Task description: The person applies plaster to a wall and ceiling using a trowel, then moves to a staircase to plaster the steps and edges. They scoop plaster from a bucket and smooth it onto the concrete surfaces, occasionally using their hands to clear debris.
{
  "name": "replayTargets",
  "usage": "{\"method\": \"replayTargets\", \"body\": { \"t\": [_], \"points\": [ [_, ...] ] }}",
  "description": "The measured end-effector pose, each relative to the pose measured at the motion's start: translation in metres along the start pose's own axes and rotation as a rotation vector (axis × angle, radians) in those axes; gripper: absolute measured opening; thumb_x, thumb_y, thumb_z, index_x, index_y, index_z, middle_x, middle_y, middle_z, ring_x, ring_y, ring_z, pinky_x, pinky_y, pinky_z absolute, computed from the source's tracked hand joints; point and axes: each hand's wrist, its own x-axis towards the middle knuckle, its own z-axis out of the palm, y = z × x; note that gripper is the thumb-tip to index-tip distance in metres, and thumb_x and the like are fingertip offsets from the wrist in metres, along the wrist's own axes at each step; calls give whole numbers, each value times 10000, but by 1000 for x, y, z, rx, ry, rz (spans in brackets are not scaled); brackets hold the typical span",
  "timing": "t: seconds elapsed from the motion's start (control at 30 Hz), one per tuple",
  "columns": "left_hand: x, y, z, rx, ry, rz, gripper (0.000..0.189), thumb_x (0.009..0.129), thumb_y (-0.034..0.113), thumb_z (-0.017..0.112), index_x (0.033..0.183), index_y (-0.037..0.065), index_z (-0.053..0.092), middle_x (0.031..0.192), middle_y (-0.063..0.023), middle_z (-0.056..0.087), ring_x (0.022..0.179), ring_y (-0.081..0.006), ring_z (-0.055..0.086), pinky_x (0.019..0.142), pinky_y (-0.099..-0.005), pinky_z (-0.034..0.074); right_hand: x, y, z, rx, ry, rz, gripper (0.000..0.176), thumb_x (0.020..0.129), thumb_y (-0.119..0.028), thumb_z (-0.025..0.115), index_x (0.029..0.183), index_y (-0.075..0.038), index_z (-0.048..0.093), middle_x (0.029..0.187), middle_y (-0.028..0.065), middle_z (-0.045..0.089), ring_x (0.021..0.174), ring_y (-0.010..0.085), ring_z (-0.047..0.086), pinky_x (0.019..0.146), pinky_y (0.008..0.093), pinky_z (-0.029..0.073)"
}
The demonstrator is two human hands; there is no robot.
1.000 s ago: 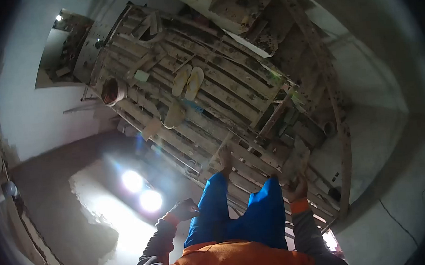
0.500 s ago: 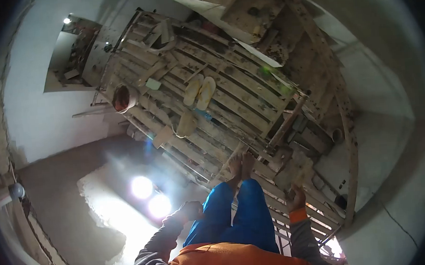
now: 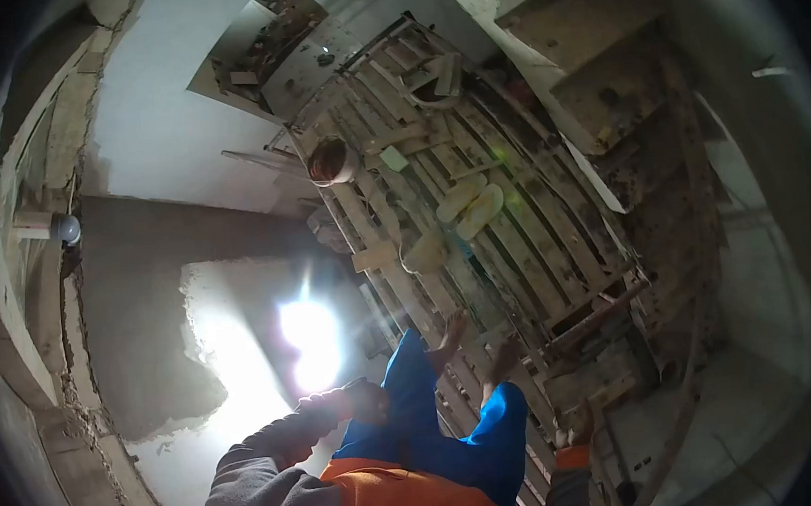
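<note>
My left hand [image 3: 366, 402] is beside my blue trousers [image 3: 413, 384] near the thigh, its fingers curled; whether it holds anything is too dark to see. On the right, my right hand [image 3: 573, 425] is next to a wooden piece [image 3: 613, 392] at the edge of the slatted platform. Its fingers are partly raised, and no object shows between them. Both bare feet [image 3: 449, 333] stand on the wooden slats. A pair of pale sandals [image 3: 471, 207] lies on the slats ahead.
A bucket [image 3: 333, 161] stands at the platform's left side, with a green block [image 3: 393, 160] nearby. A basin [image 3: 433, 84] with boards lies farther off. Wooden steps [image 3: 588, 33] rise at the upper right. Bright light falls on the partly plastered wall [image 3: 147, 318] at left.
The view has turned, so the platform and its objects appear farther right. My feet and knees are farther apart. My right hand appears lower in the frame.
</note>
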Motion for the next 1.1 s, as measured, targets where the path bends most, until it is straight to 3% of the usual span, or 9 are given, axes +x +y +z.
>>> {"method": "replayTargets", "body": {
  "t": [0.03, 0.13, 0.2, 0.3, 0.4, 0.63, 0.77, 0.93, 1.1],
  "points": [
    [-4, -3, 7, -22, 49, 20, 318, 702, 391, 598, 900, 143, 618, 906, -45, 626, 915, -217, 561, 903, -364, 371, -5, -20, 20, 370, 17, 270, 328, 892, -325, 537, 1110, -80, 523, 772, 40, 568, 720, 180, 587, 502, 343, 462],
    [-19, 5, -15, -53, -12, 21, 279, 698, 380, 600, 853, 149, 607, 836, -30, 621, 848, -200, 558, 877, -357, 375, 0, -10, 23, 471, -96, 363, 326, 897, -394, 527, 1051, -107, 531, 722, 23, 547, 569, 145, 543, 423, 326, 418],
    [-21, 5, -22, -81, -45, 32, 260, 697, 380, 599, 821, 151, 600, 800, -20, 614, 792, -195, 557, 847, -352, 387, 27, 81, -7, -471, 158, -503, 280, 891, -377, 545, 1009, -124, 528, 677, 3, 516, 505, 121, 502, 407, 297, 392],
    [-10, -21, -21, -73, 22, 119, 250, 700, 388, 596, 786, 153, 594, 761, -15, 605, 721, -201, 555, 785, -346, 410, -13, 8, 47, -137, -47, -93, 198, 853, -259, 601, 978, -126, 523, 696, -12, 524, 531, 107, 512, 430, 276, 401],
    [19, -48, -17, 25, 37, 216, 250, 702, 399, 593, 775, 160, 597, 737, -24, 604, 679, -216, 562, 711, -350, 435, -27, -41, 94, 109, 21, 149, 190, 811, -142, 648, 947, -119, 518, 721, -12, 528, 561, 107, 519, 466, 261, 418],
    [28, -117, -57, 11, 45, 330, 243, 728, 388, 597, 771, 149, 613, 694, -33, 602, 610, -235, 566, 638, -361, 461, 14, -56, 145, -4, -8, 140, 191, 820, -156, 651, 949, -81, 531, 765, 26, 565, 573, 126, 534, 475, 262, 425],
    [26, -157, -83, -150, 3, 353, 235, 753, 348, 598, 829, 127, 616, 723, -40, 604, 643, -226, 569, 666, -357, 467, 29, -77, 222, 124, 142, 56, 262, 788, -132, 677, 998, -38, 552, 734, 54, 586, 552, 125, 532, 459, 249, 396],
    [23, -187, -109, -155, -2, 370, 223, 746, 322, 612, 837, 118, 620, 723, -44, 608, 646, -221, 573, 666, -353, 470, 51, -73, 262, 107, 101, 49, 263, 797, -98, 665, 1017, -9, 551, 830, 93, 618, 689, 190, 616, 529, 276, 486],
    [21, -200, -125, -164, -3, 368, 214, 739, 295, 625, 846, 110, 624, 722, -49, 612, 649, -215, 577, 665, -349, 473, 55, -89, 290, 65, 36, 27, 286, 819, -135, 658, 1054, -28, 534, 880, 101, 613, 742, 213, 627, 557, 298, 500]
  ]
}}
